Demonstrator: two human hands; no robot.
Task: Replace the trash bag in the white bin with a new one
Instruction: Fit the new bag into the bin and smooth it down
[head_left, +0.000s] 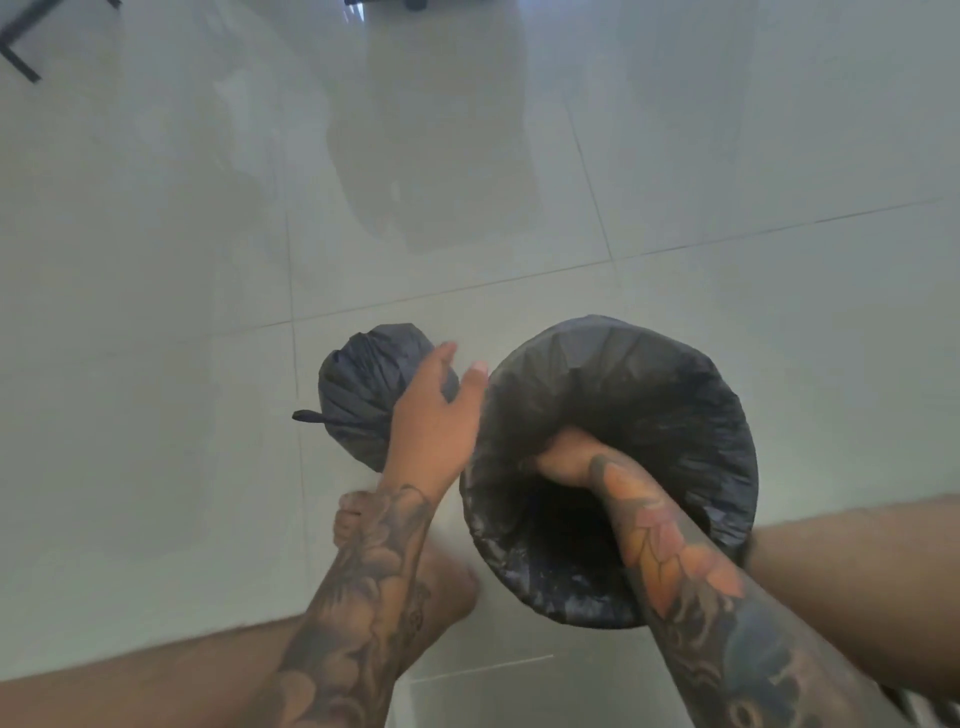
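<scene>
A round bin stands on the floor at lower centre-right, its rim wrapped all round by a black trash bag (649, 374), so none of the white shows. My right hand (563, 457) reaches down inside the bag's opening, fingers curled against the liner; whether it grips the plastic I cannot tell. My left hand (434, 415) rests with spread fingers against the bin's left outer edge. Just left of the bin lies a tied-off full black trash bag (358, 374), its knot tail pointing left.
Pale glossy floor tiles (467, 182) spread out ahead. My bare foot (436, 582) stands just left of the bin and my legs frame the bottom of the view. Black furniture legs (21, 57) stand at the far top left and top centre.
</scene>
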